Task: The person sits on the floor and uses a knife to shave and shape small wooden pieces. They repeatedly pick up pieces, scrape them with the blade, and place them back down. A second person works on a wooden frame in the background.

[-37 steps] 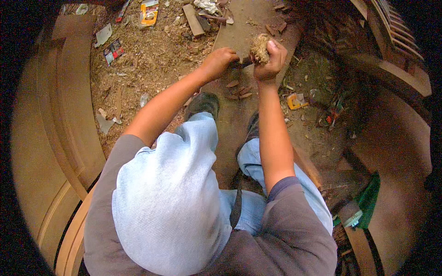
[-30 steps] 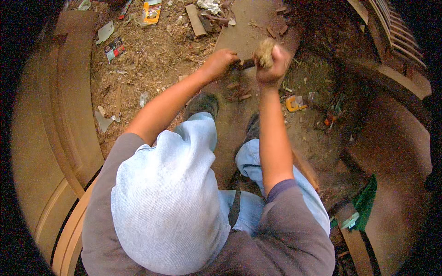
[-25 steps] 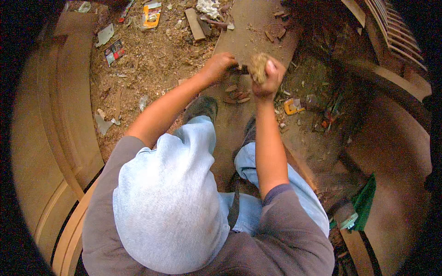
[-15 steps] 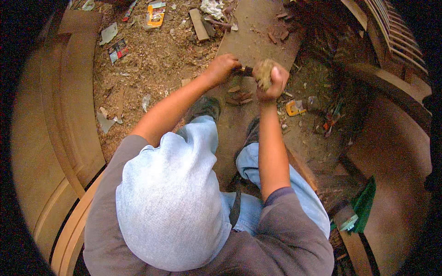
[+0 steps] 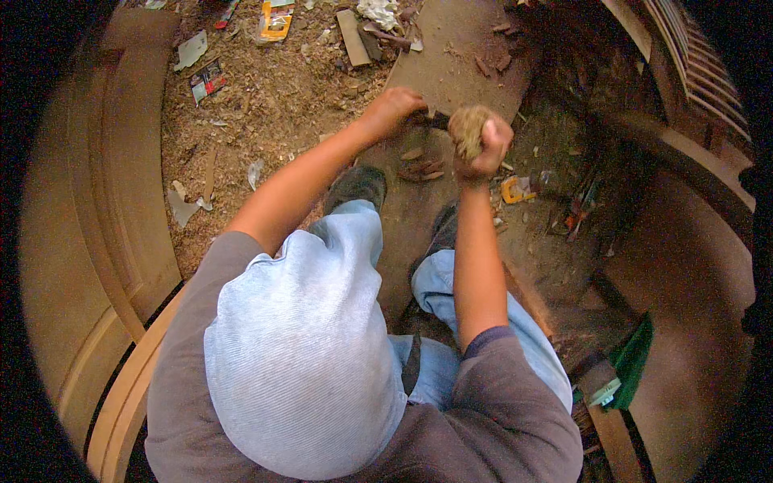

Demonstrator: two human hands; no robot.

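Both of my arms reach forward over the floor, beyond my shoes. My left hand (image 5: 392,113) is closed in a fist around the near end of a narrow dark bar-like piece (image 5: 438,120). This piece juts out toward the right; its kind is too small to make out. In my right hand (image 5: 493,147) is a rough tan lump (image 5: 467,134), thumb pressed on its side, fingers wrapped behind. Whether it is a stone, wood or a wad of fibre I cannot tell. The lump is beside the dark piece's right end; whether they touch is unclear.
A flat brown board (image 5: 451,48) lies on the floor, with reddish wood pieces (image 5: 421,169) on it. Shavings (image 5: 274,88) and scraps of packaging (image 5: 275,20) cover the left side. Carved wooden panels (image 5: 129,177) stand left; dark wooden furniture parts (image 5: 684,266) stand right.
The right hand and the tan lump have shifted slightly right and down. The left hand has moved a little up and right. Both grips look the same.
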